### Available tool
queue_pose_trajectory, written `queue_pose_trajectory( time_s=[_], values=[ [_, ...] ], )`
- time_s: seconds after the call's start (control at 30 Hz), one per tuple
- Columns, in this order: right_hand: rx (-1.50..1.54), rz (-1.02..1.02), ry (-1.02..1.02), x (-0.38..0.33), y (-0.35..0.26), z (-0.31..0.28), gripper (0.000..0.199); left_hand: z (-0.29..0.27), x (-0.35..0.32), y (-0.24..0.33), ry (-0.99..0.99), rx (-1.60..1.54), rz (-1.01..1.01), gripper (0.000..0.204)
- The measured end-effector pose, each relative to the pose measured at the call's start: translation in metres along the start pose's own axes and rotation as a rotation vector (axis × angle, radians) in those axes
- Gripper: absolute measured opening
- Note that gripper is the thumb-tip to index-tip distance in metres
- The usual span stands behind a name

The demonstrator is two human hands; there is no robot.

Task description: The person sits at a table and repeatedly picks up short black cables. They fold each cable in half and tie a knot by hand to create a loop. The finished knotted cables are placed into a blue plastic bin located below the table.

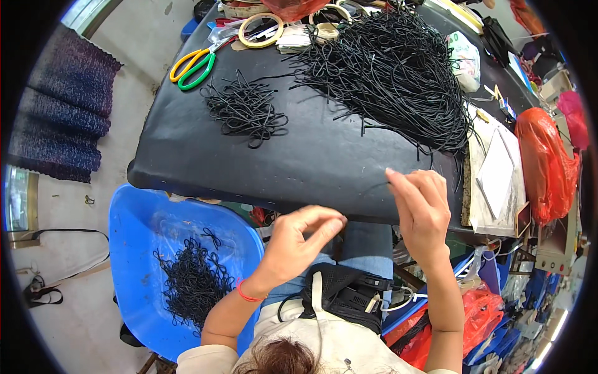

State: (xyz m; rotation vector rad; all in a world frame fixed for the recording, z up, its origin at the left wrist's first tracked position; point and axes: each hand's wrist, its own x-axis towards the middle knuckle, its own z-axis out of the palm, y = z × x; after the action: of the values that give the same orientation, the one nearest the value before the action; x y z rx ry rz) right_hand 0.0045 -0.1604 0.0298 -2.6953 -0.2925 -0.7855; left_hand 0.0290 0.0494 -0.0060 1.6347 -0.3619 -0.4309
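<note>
Here the right hand (422, 212) pinches thumb and forefinger together on a thin black cord (378, 185) at the near edge of the black table (187, 149). The left hand (299, 240) hovers just below that edge, thumb and forefinger tips nearly meeting; whether they grip anything cannot be told. Two heaps of black cords lie on the table: a large pile (392, 75) just beyond the right hand and a small pile (245, 111) further left. A third heap (193, 280) sits on the blue chair (134, 218) beside the left forearm. One pair of yellow-and-green scissors (194, 65) lies at the far left corner.
</note>
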Motion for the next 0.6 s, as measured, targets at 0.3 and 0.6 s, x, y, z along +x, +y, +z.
queue_pose_trajectory(
  time_s=[0.3, 0.6],
  values=[
    [-0.114, 0.186, 0.049, 0.017, 0.027, 0.027, 0.026, -0.059, 0.062, -0.026, 0.662, 0.921, 0.189, 0.011],
    [0.867, 0.619, -0.231, 0.009, -0.017, 0.047, 0.030, -0.028, 0.033, -0.013, 0.593, 0.865, 0.488, 0.007]
  ],
)
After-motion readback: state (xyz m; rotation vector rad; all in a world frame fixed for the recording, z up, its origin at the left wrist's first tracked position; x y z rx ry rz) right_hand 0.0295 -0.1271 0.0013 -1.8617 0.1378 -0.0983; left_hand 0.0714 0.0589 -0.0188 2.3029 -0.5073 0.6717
